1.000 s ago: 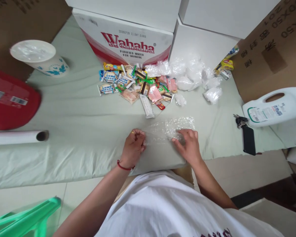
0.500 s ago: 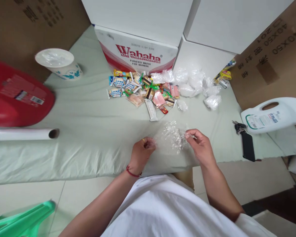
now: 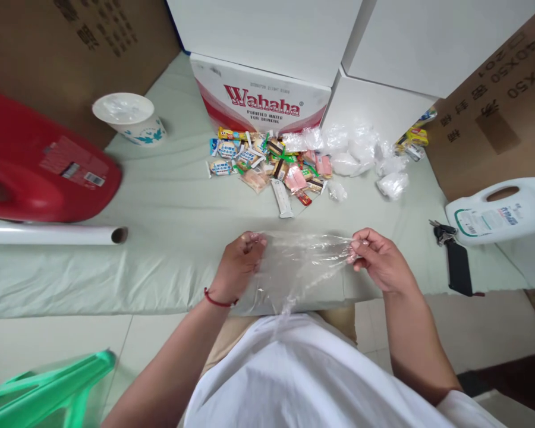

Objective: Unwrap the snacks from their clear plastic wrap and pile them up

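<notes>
A sheet of clear plastic film (image 3: pixel 301 261) is stretched between my two hands above the table's near edge; whether it is a bag I cannot tell. My left hand (image 3: pixel 241 261), with a red cord at the wrist, pinches its left corner. At the other end, my right hand (image 3: pixel 381 258) pinches the gathered right side. The film's lower part hangs down toward my white shirt. Beyond it lies a pile of small wrapped snacks (image 3: pixel 254 157), beside crumpled clear plastic bundles (image 3: pixel 350 151).
Behind the snacks stands a Wahaha carton (image 3: pixel 263 98). On the left are a paper cup (image 3: pixel 131 122), a red jug (image 3: pixel 57 160) and a white roll (image 3: pixel 49 233). To the right lie a white bottle (image 3: pixel 494 214), keys (image 3: pixel 441 230) and a black phone-like object (image 3: pixel 459 267). A green stool (image 3: pixel 71 377) stands below.
My hands have moved apart, pulling the crumpled film out into a wide, taut sheet. The view has shifted slightly to the left.
</notes>
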### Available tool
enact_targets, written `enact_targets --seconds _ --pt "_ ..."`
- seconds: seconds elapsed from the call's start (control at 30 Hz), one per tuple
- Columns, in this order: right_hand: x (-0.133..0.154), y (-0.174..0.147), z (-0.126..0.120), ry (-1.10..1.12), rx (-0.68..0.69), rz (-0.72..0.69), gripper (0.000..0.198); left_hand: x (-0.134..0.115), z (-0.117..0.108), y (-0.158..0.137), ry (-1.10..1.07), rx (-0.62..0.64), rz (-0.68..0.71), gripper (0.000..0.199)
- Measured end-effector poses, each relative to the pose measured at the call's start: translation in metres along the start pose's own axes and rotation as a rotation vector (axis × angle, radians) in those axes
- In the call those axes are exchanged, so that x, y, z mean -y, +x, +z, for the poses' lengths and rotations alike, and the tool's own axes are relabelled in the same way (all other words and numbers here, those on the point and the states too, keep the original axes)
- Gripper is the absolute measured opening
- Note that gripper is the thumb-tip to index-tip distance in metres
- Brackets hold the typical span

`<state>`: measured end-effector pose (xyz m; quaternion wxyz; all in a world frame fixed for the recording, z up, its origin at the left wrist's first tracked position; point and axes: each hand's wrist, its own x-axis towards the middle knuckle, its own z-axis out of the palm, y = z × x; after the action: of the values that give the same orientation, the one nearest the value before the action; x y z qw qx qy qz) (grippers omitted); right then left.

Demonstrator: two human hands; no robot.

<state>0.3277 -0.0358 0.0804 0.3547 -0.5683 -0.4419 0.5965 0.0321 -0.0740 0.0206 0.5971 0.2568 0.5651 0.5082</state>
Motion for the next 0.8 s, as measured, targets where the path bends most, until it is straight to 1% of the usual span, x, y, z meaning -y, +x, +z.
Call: enact_targets --seconds 0.07,0.1,0.13,0.2,0.27,0.3,0.37,0.43,0.53,0.6,0.7,0.73,0.8 --pt "0.001 0.018 -0.012 -0.016 0.014 0.013 0.046 -0.005 -0.011 0.006 0.115 0.078 -0.019 0.037" --pt "0.000 0.028 -0.016 -0.023 0.004 0.015 0.048 -0.007 -0.015 0.009 0.145 0.087 -0.034 0.038" --pt "-0.002 0.038 -0.019 -0.034 -0.030 0.008 0.051 -0.007 -0.016 0.012 0.157 0.081 -0.047 0.038" --pt "-0.009 0.053 -0.017 -0.074 -0.142 -0.022 0.055 -0.006 -0.013 0.019 0.153 0.044 -0.053 0.037" --pt "-0.017 0.058 -0.008 -0.099 -0.243 -0.030 0.059 0.000 -0.006 0.025 0.164 -0.007 -0.028 0.035" --pt "-0.022 0.057 -0.002 -0.092 -0.263 -0.009 0.062 0.004 -0.001 0.027 0.185 -0.039 -0.003 0.034" --pt "-0.031 0.047 0.011 -0.036 -0.230 0.083 0.069 0.011 0.008 0.031 0.249 -0.110 0.061 0.031" --pt "-0.036 0.037 0.024 0.037 -0.151 0.191 0.075 0.017 0.014 0.031 0.328 -0.173 0.125 0.026" --pt "-0.037 0.032 0.038 0.126 -0.085 0.276 0.076 0.022 0.020 0.026 0.484 -0.212 0.201 0.022" --pt "-0.031 0.036 0.043 0.149 -0.101 0.272 0.076 0.022 0.022 0.019 0.607 -0.239 0.268 0.021" --pt "-0.020 0.044 0.048 0.102 -0.115 0.238 0.082 0.020 0.027 0.005 0.769 -0.262 0.386 0.024" --pt "-0.017 0.045 0.049 0.064 -0.095 0.225 0.087 0.020 0.028 0.001 0.803 -0.256 0.414 0.025" --pt "-0.013 0.047 0.050 -0.010 -0.013 0.187 0.104 0.018 0.029 -0.003 0.827 -0.248 0.447 0.027"
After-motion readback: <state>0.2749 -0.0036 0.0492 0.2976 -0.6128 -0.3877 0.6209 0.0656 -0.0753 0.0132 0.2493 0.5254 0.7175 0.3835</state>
